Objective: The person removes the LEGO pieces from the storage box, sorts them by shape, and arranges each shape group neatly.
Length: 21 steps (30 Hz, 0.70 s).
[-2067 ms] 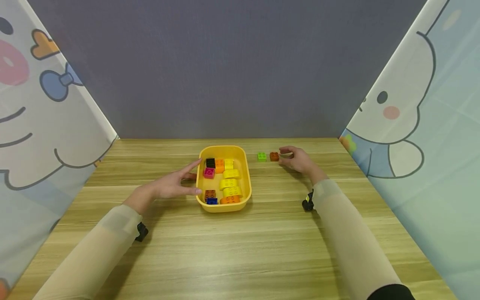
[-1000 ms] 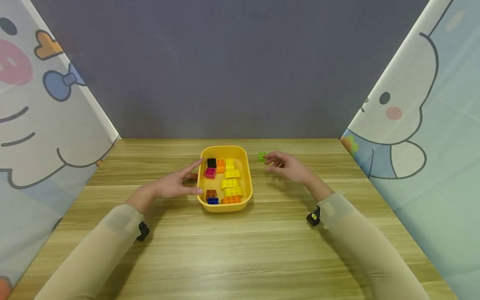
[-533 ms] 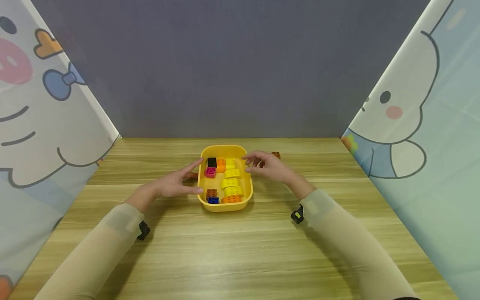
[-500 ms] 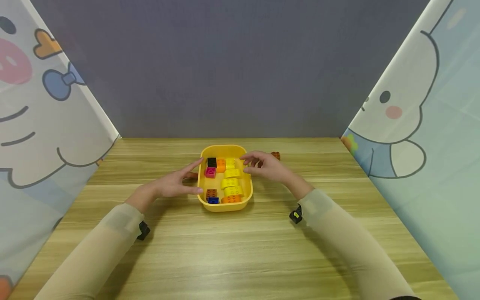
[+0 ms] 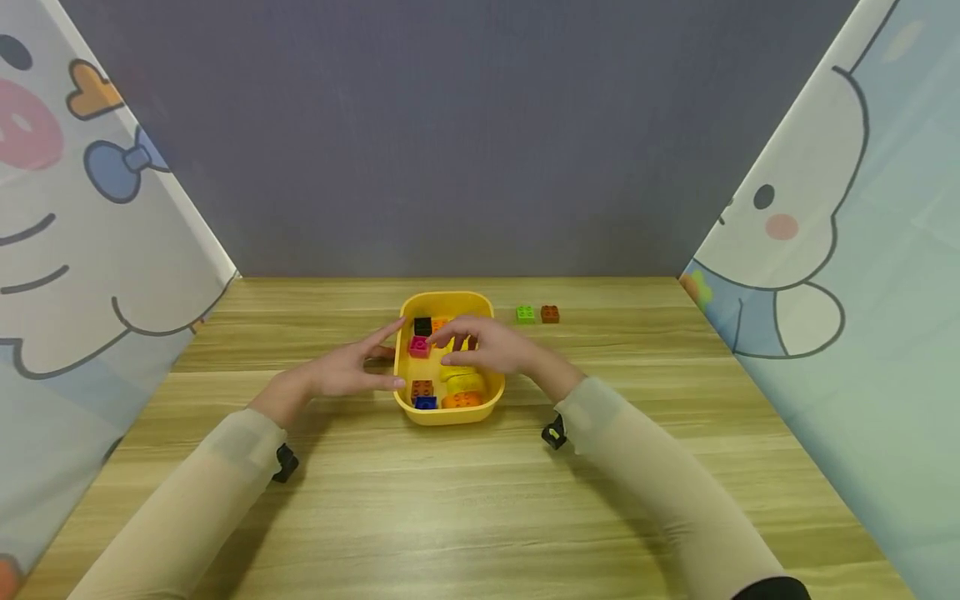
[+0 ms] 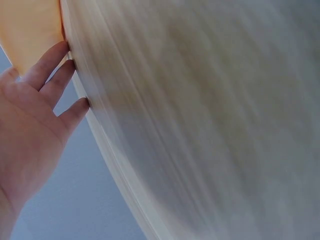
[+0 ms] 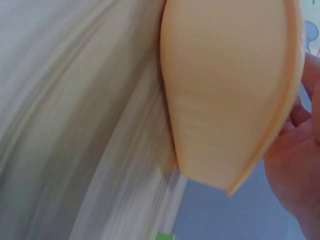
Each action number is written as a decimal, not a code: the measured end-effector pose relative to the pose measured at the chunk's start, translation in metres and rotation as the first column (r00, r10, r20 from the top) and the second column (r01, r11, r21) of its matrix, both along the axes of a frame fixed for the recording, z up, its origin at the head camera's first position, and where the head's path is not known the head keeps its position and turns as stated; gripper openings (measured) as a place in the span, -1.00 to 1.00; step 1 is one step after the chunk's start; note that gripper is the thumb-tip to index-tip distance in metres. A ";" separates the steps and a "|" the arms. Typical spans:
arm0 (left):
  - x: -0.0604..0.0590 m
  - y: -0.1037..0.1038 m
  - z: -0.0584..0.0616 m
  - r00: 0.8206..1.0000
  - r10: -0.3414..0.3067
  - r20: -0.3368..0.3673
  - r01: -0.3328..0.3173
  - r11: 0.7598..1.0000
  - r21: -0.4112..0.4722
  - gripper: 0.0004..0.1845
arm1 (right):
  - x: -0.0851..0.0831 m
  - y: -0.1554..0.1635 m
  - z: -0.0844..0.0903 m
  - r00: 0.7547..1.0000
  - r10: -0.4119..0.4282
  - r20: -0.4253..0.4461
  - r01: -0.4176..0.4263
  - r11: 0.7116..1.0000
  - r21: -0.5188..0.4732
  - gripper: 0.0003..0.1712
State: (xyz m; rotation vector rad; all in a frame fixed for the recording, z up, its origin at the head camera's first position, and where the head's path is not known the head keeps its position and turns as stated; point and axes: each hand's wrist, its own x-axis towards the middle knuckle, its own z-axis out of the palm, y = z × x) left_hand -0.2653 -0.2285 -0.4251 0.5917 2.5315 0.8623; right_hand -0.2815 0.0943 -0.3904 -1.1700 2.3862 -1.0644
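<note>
Reaching right hand (image 5: 487,346) over yellow tray (image 5: 491,398), left hand (image 5: 345,371) bracing its edge

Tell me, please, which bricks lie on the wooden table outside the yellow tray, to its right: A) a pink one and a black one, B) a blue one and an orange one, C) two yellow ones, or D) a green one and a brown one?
D: the green brick and the brown brick sit side by side on the table, right of the yellow tray; the pink, black and blue bricks lie inside it.
</note>
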 end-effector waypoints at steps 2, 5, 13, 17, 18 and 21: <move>0.000 0.000 0.000 1.000 -0.003 0.000 0.003 1.000 -0.001 0.22 | 0.000 -0.006 -0.002 0.999 0.035 0.003 -0.035 0.999 0.013 -0.56; 0.000 0.000 0.001 1.000 -0.005 0.006 0.005 1.000 0.003 0.22 | -0.001 -0.014 -0.005 0.998 0.068 0.014 -0.068 0.997 0.033 -0.60; 0.001 0.001 0.002 1.000 -0.019 0.002 0.019 1.000 0.013 0.22 | -0.003 -0.025 -0.013 0.995 0.097 0.031 -0.100 0.987 0.125 -0.67; 0.002 0.000 0.003 1.000 -0.024 -0.004 0.024 0.999 0.021 0.20 | -0.002 -0.028 -0.014 0.990 0.139 0.026 -0.141 0.971 0.194 -0.66; 0.002 0.000 0.003 1.000 -0.023 -0.003 0.023 0.999 0.027 0.20 | -0.002 -0.029 -0.015 0.988 0.150 0.021 -0.151 0.965 0.212 -0.66; 0.003 0.000 0.002 1.000 -0.026 0.000 0.026 0.999 0.037 0.20 | -0.001 -0.031 -0.016 0.985 0.174 0.012 -0.171 0.952 0.254 -0.66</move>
